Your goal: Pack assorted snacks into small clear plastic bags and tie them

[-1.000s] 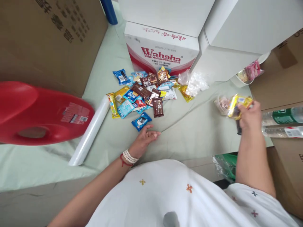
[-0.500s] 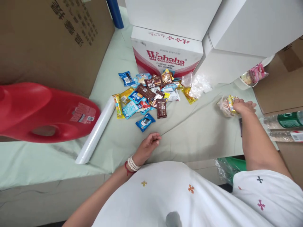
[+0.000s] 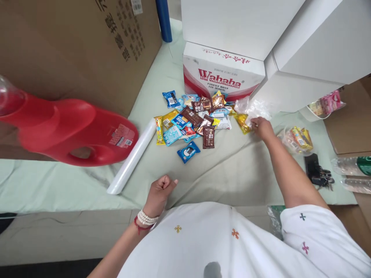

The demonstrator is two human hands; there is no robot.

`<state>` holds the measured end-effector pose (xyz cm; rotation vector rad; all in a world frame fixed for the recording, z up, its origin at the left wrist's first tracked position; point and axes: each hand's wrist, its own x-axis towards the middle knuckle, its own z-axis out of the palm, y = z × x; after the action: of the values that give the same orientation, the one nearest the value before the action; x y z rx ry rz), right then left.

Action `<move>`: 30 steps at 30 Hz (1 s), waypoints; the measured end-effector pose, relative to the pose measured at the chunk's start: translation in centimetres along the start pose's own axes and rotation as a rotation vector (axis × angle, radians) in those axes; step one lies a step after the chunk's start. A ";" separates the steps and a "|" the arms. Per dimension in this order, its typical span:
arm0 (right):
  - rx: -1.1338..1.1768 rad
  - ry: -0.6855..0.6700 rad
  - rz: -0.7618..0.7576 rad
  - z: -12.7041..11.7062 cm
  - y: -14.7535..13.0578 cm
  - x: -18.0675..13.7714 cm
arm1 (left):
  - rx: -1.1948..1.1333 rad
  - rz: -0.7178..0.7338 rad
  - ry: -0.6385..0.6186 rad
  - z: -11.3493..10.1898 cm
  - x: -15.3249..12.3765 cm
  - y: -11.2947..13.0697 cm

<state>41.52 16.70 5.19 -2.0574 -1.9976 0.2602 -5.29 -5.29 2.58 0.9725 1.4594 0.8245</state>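
Observation:
A pile of small snack packets (image 3: 197, 119) lies on the pale green cloth (image 3: 232, 173) in front of a Wahaha carton (image 3: 223, 77). My right hand (image 3: 262, 127) reaches to the pile's right edge, fingers curled where a yellow packet (image 3: 242, 122) meets a crumpled clear plastic bag (image 3: 253, 107); what they pinch is unclear. My left hand (image 3: 160, 189) rests near the front edge as a loose fist, with nothing visible in it. A blue cookie packet (image 3: 188, 151) lies nearest to it. A clear bag filled with snacks (image 3: 297, 138) lies right of my right arm.
A red jug (image 3: 72, 127) lies on its side at the left, beside a white roll (image 3: 133, 156). A large brown carton (image 3: 72, 46) and white boxes (image 3: 307, 50) stand at the back. A black key bunch (image 3: 315, 174) and plastic bottles (image 3: 352, 166) are at the right.
My right hand set the filled snack bag down at the right and moved left to the clear plastic by the pile. My left hand drew back and curled into a fist.

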 end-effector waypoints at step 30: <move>1.569 -0.622 0.498 3.3 -17.0 -16.5 | -0.006 0.367 -0.313 9.7 4.7 6.3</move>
<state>23.75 0.82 6.42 -1.2541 -0.6636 1.9333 5.03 1.23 5.22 1.3238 1.0245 0.8891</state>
